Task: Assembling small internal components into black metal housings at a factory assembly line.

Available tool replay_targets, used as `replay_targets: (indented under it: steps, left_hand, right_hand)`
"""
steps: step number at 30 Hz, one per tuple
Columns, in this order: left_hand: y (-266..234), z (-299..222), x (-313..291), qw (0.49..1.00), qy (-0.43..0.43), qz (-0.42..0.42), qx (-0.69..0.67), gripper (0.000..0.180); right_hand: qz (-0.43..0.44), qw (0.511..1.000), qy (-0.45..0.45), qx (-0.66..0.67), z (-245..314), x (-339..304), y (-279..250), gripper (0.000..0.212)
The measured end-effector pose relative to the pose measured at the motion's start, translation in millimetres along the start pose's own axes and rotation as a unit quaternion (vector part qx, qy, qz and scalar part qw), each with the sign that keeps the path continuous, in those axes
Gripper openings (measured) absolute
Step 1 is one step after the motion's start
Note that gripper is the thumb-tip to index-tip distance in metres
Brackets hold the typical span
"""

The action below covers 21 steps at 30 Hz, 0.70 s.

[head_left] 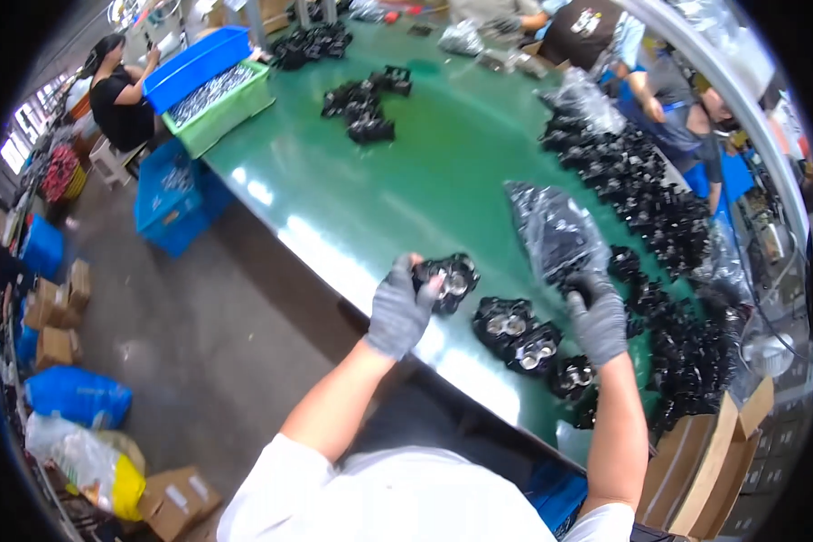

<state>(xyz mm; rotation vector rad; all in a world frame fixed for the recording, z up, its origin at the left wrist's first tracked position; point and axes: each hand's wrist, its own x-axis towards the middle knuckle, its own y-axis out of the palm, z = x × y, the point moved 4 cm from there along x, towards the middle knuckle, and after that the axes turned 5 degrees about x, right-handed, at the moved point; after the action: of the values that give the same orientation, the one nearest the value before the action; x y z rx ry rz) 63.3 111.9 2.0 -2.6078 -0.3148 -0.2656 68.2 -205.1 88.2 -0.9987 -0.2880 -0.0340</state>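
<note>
My left hand (399,312), in a grey glove with bare thumb and fingertip, is closed on a black part with round silvery centres (454,282), held over the near edge of the green table. My right hand (599,318), gloved alike, has its fingers curled at the lower end of a clear plastic bag (556,230); its exact grip there is partly hidden. Between my hands lie similar black parts (506,322), a second one (535,348) and a third (571,375) in a row along the edge.
More black parts are heaped along the table's right side (637,190) and at its far end (361,104). At the far left stand a blue bin (199,68) and a green crate (221,126). An open cardboard box (696,461) sits at right. Other people work around the table.
</note>
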Motion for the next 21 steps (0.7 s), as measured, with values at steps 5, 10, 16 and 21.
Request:
replay_targets:
  steps: [5, 10, 16, 21]
  left_hand:
    - [-14.2, 23.7, 17.0, 0.997, -0.006, -0.006, -0.072, 0.050]
    - [-9.2, 22.3, 17.1, 0.986, -0.034, 0.023, -0.161, 0.045]
    - [-0.9, 12.6, 14.8, 0.995, 0.018, 0.027, -0.099, 0.030]
    - [-15.0, 17.3, 2.5, 0.990, -0.048, 0.023, -0.133, 0.033]
  right_hand:
    - [0.039, 0.968, 0.071, 0.236, 23.7, -5.0, 14.0, 0.023]
    - [0.044, 0.957, 0.045, 0.284, 40.1, -0.2, 19.9, 0.022]
    - [0.067, 0.983, -0.019, 0.170, 79.5, 20.0, 15.2, 0.027]
    - [0.135, 0.978, -0.056, 0.148, 85.4, 32.5, 56.1, 0.029]
